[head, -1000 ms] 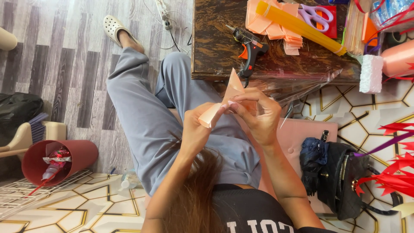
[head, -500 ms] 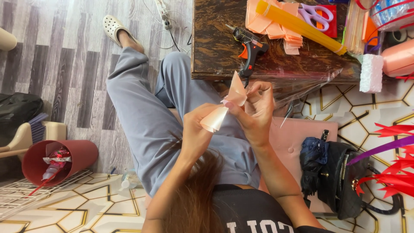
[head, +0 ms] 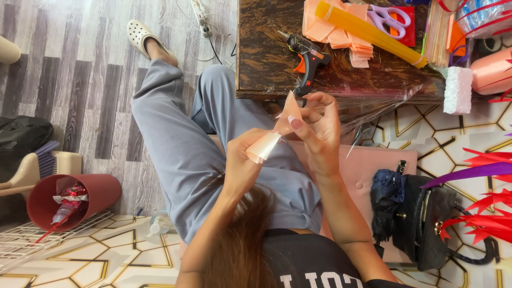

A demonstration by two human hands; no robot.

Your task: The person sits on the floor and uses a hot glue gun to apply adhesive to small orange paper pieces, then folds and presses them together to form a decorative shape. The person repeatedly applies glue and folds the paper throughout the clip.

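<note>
Mid-roll on a pale pink paper cone point(head: 264, 148) over the lap, left hand point(head: 246, 165) wrapped around its wide end, right hand point(head: 319, 130) pinching the pointed upper flap; next, probably tightening the overlap without crushing the tip.

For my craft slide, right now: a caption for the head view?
Both hands, left hand and right hand, roll a peach paper cone beside the glue gun.

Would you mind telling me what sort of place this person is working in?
Probably a room at home used as a craft corner. A dark wooden table holds a glue gun, scissors and cut peach paper pieces, and both hands roll a peach paper cone.
</note>
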